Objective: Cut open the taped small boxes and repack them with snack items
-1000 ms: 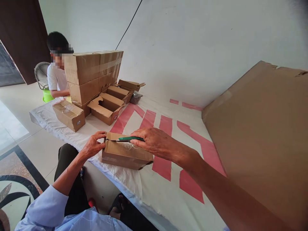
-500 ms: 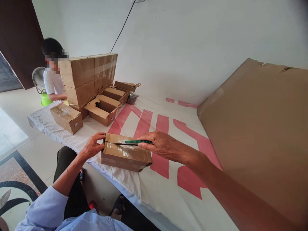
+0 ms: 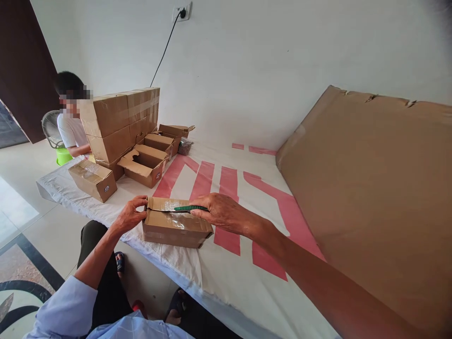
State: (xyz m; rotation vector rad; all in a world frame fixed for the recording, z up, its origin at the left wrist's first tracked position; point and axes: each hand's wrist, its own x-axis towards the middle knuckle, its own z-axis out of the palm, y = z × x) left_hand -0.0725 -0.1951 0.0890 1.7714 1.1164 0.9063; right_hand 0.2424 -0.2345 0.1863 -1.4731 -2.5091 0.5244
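Green-handled knife (image 3: 186,208) pinched in right hand (image 3: 217,212) fingers, lying lengthwise along cardboard box (image 3: 174,225) top seam, blade pointing left. Left hand (image 3: 130,215) fingers grip box's left end on tabletop (image 3: 226,278).

We are seeing a brown cardboard box (image 3: 174,225) with glossy clear tape across its top, lying near the front edge of a white cloth (image 3: 226,282) that is showing broad pinkish-red stripes. A cutter (image 3: 187,208) with a green ribbed handle is lying along the box top. Toward the cloth's far left corner, a stack of boxes (image 3: 120,120) is showing the same plain brown with pale tape bands, and the open boxes (image 3: 144,162) beside it are carrying small dark printed marks. A large flat cardboard sheet (image 3: 370,188) at the right edge is showing uniform tan. We are wearing a light blue sleeve (image 3: 67,306) and dark trousers (image 3: 106,282). A lime-green tub (image 3: 63,155) is sitting beyond the far left corner.
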